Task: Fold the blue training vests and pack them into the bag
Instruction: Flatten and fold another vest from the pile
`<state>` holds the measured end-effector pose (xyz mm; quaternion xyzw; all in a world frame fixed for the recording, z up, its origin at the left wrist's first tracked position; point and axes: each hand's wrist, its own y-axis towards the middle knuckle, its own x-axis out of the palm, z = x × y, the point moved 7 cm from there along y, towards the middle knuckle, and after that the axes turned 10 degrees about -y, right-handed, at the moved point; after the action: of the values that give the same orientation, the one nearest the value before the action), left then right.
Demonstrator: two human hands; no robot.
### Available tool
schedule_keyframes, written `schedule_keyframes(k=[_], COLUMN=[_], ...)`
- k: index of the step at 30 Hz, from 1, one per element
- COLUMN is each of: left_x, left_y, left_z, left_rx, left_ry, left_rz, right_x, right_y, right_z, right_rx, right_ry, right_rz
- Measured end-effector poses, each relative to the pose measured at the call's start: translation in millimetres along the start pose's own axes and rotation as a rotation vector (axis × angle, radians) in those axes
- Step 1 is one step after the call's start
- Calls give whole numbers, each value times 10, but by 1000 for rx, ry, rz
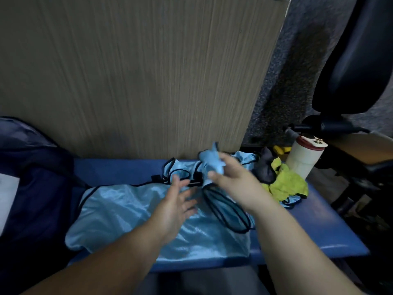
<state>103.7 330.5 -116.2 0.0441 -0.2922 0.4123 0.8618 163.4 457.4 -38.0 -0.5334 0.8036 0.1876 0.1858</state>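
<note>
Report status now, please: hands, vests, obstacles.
Right hand grips bunched blue vest, lifted. Left hand open above flat vest on bench. Yellow cloth and white bottle at right, clear of the bag.

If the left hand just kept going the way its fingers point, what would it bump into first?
Most likely the black-trimmed straps of the spread blue vest, just past the open fingers of the left hand; beyond them, the bunched blue cloth that the right hand grips. Depth is unclear from one view.
</note>
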Motion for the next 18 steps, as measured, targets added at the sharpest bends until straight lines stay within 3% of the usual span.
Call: schedule_keyframes(k=[3,5,8,10,14,16,18], left_x=[-116,-211,-363,-351,-414,-423,-436], left_y=[-26,-53,-84,-113,-75,-43,-24], left_z=[82,116,236,273,299,311,331], left_rx=[-20,-18,114,148,163,180,197], left_ry=[-100,28,446,541,568,601,646], left_rz=[74,174,344,368,401,390,395], right_x=[263,152,-158,-230,-11,178,298], right_y=[-30,-4,-16,-98,-429,-569,-618], right_z=[81,164,294,372,467,500,498], right_rx=[54,92,170,214,284,276,196], right_ry=[-25,-77,-190,-398,-814,-969,-1085], right_rz=[-276,-216,-77,-184,-588,-659,-605])
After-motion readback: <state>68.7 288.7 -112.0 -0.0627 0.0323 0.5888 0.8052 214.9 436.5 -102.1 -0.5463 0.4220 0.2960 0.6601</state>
